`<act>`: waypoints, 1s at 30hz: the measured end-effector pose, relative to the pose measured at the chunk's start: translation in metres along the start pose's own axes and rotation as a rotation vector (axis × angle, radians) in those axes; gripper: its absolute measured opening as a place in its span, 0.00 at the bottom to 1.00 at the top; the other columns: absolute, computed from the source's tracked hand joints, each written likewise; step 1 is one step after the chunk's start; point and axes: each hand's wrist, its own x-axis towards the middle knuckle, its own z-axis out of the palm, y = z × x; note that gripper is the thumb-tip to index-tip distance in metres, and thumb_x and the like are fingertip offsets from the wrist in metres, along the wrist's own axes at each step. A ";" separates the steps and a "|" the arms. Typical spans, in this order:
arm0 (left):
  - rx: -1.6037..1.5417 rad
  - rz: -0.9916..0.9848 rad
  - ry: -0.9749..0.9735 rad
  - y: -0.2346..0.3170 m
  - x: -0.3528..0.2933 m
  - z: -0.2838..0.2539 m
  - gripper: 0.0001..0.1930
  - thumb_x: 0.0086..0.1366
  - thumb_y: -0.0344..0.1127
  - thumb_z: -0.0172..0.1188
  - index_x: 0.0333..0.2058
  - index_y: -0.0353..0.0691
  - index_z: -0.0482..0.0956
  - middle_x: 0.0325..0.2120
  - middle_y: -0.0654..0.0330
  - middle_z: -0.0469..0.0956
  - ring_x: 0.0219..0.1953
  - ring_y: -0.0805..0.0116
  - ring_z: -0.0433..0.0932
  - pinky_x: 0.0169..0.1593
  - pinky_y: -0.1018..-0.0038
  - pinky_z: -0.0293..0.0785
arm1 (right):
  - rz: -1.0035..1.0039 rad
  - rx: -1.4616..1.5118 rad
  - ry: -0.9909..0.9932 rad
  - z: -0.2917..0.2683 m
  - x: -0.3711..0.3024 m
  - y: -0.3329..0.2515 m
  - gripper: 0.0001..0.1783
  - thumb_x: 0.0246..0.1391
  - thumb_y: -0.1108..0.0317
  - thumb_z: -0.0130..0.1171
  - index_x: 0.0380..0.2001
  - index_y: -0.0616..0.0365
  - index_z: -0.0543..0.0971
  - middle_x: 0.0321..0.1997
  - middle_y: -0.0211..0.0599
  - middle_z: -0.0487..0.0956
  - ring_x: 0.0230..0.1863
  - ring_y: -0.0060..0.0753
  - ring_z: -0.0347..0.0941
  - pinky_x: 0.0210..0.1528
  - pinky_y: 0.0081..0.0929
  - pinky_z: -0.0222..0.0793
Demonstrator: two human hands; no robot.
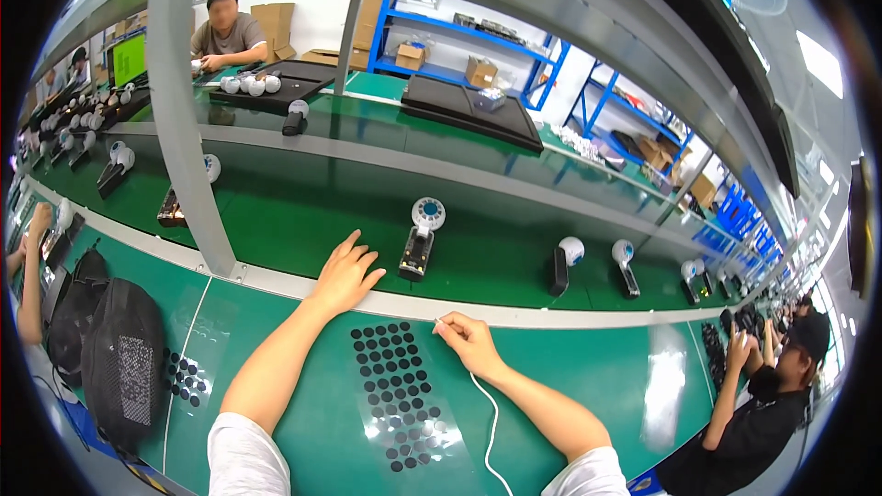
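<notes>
My left hand (pixel 347 276) reaches over the metal edge of the green conveyor belt, fingers spread and holding nothing. Just right of its fingertips lies a device (pixel 418 250) with a round white head and an opened dark body that shows its inside. Close to the belt edge, my right hand (pixel 467 343) pinches the end of a white cable (pixel 497 413), which trails down toward my right sleeve. On the green bench between my forearms lies a clear sheet (pixel 397 395) with rows of black round stickers.
More white-headed devices (pixel 571 253) sit along the belt on both sides. A grey post (pixel 188 129) rises at left. Black bags (pixel 124 358) and another sticker sheet (pixel 186 377) lie on the left bench. Co-workers (pixel 781 395) sit right, left and across the belt.
</notes>
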 end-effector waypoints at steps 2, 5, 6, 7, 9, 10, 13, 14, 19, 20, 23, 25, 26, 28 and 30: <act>0.009 0.006 0.007 -0.003 -0.001 0.002 0.18 0.60 0.44 0.52 0.44 0.39 0.73 0.45 0.55 0.71 0.61 0.55 0.55 0.59 0.63 0.57 | 0.004 -0.006 -0.006 0.000 0.000 0.002 0.08 0.54 0.69 0.52 0.27 0.62 0.75 0.16 0.24 0.69 0.16 0.13 0.54 0.19 0.12 0.49; 0.024 0.009 0.026 -0.002 -0.002 0.001 0.18 0.60 0.45 0.52 0.44 0.39 0.73 0.45 0.55 0.71 0.61 0.55 0.55 0.59 0.63 0.57 | -0.006 -0.002 -0.005 0.002 0.001 0.003 0.08 0.54 0.69 0.52 0.27 0.62 0.75 0.16 0.23 0.69 0.16 0.13 0.54 0.19 0.12 0.49; 0.035 0.007 0.018 -0.002 -0.001 -0.001 0.18 0.60 0.45 0.52 0.43 0.40 0.74 0.45 0.55 0.72 0.61 0.55 0.56 0.59 0.63 0.57 | 0.001 0.018 -0.001 0.002 0.002 0.002 0.08 0.54 0.69 0.52 0.27 0.62 0.75 0.16 0.23 0.69 0.16 0.13 0.54 0.20 0.12 0.49; 0.043 0.010 0.020 -0.002 -0.002 -0.001 0.18 0.60 0.45 0.52 0.43 0.40 0.74 0.45 0.55 0.72 0.61 0.55 0.56 0.59 0.63 0.58 | -0.019 0.019 0.004 0.003 0.002 0.001 0.08 0.54 0.69 0.52 0.27 0.62 0.75 0.16 0.23 0.69 0.16 0.13 0.54 0.20 0.12 0.49; 0.066 0.033 0.028 -0.003 -0.001 -0.001 0.18 0.60 0.45 0.52 0.43 0.40 0.74 0.45 0.55 0.72 0.61 0.55 0.56 0.59 0.63 0.58 | -0.033 0.013 0.004 0.004 0.001 0.000 0.08 0.55 0.68 0.51 0.28 0.61 0.76 0.16 0.22 0.68 0.17 0.13 0.54 0.20 0.11 0.48; 0.061 0.045 0.039 -0.002 0.000 -0.002 0.18 0.59 0.45 0.52 0.42 0.40 0.74 0.44 0.55 0.72 0.60 0.54 0.57 0.58 0.63 0.58 | -0.039 0.014 0.009 0.004 0.001 0.000 0.08 0.55 0.68 0.51 0.28 0.61 0.76 0.16 0.21 0.67 0.17 0.12 0.54 0.20 0.11 0.48; 0.042 0.103 0.111 -0.009 -0.002 0.004 0.17 0.57 0.44 0.55 0.40 0.39 0.76 0.41 0.55 0.75 0.57 0.50 0.61 0.57 0.62 0.60 | -0.028 -0.023 0.010 0.005 -0.002 0.000 0.08 0.55 0.67 0.52 0.28 0.59 0.76 0.15 0.20 0.66 0.17 0.13 0.54 0.20 0.12 0.49; 0.085 0.133 0.098 -0.012 -0.002 0.005 0.17 0.57 0.44 0.55 0.40 0.39 0.76 0.41 0.55 0.75 0.57 0.50 0.61 0.57 0.62 0.60 | -0.054 0.019 0.030 0.006 -0.001 -0.002 0.08 0.55 0.67 0.52 0.28 0.59 0.76 0.15 0.20 0.66 0.17 0.13 0.54 0.20 0.12 0.49; 0.068 0.155 0.067 -0.009 -0.002 0.008 0.17 0.57 0.43 0.55 0.40 0.38 0.77 0.40 0.55 0.76 0.56 0.48 0.62 0.57 0.61 0.61 | -0.034 -0.057 0.015 0.001 -0.005 0.008 0.09 0.54 0.64 0.53 0.27 0.57 0.78 0.16 0.22 0.70 0.17 0.14 0.57 0.21 0.14 0.53; 0.062 0.139 0.054 -0.009 -0.001 0.009 0.17 0.57 0.44 0.54 0.41 0.39 0.76 0.41 0.55 0.76 0.56 0.48 0.62 0.57 0.61 0.60 | -0.023 -0.052 0.016 -0.001 -0.007 0.006 0.09 0.53 0.64 0.53 0.28 0.57 0.78 0.17 0.23 0.71 0.17 0.15 0.58 0.21 0.14 0.54; 0.079 0.108 0.058 -0.003 0.000 0.008 0.18 0.58 0.44 0.54 0.43 0.40 0.75 0.43 0.55 0.74 0.58 0.48 0.60 0.57 0.62 0.60 | -0.055 -0.020 0.069 -0.001 -0.007 0.012 0.10 0.51 0.63 0.54 0.27 0.58 0.78 0.17 0.26 0.74 0.17 0.20 0.61 0.21 0.18 0.57; 0.067 0.089 0.092 -0.009 0.001 0.010 0.18 0.58 0.43 0.54 0.45 0.40 0.74 0.47 0.54 0.71 0.60 0.49 0.56 0.58 0.62 0.57 | -0.049 0.005 0.068 -0.002 -0.004 0.014 0.09 0.50 0.64 0.55 0.27 0.59 0.78 0.17 0.26 0.74 0.16 0.20 0.61 0.21 0.18 0.57; 0.082 0.070 0.108 -0.012 0.002 0.010 0.19 0.58 0.43 0.55 0.46 0.40 0.74 0.49 0.54 0.70 0.60 0.50 0.55 0.59 0.62 0.56 | -0.039 0.029 0.072 -0.003 -0.004 0.013 0.09 0.50 0.64 0.55 0.27 0.59 0.78 0.16 0.26 0.73 0.16 0.20 0.61 0.20 0.18 0.57; 0.106 -0.017 0.120 -0.018 0.002 0.003 0.21 0.58 0.42 0.55 0.49 0.39 0.70 0.54 0.50 0.63 0.62 0.48 0.50 0.60 0.60 0.52 | -0.065 0.008 0.074 -0.004 -0.001 0.012 0.09 0.49 0.65 0.55 0.26 0.59 0.77 0.15 0.26 0.72 0.15 0.21 0.59 0.20 0.18 0.56; 0.166 -0.083 0.130 -0.028 0.004 -0.002 0.23 0.57 0.41 0.55 0.51 0.38 0.68 0.55 0.47 0.59 0.63 0.46 0.46 0.61 0.58 0.50 | -0.069 0.005 0.073 -0.009 -0.002 0.014 0.08 0.49 0.65 0.55 0.25 0.59 0.77 0.14 0.26 0.71 0.14 0.21 0.59 0.19 0.18 0.55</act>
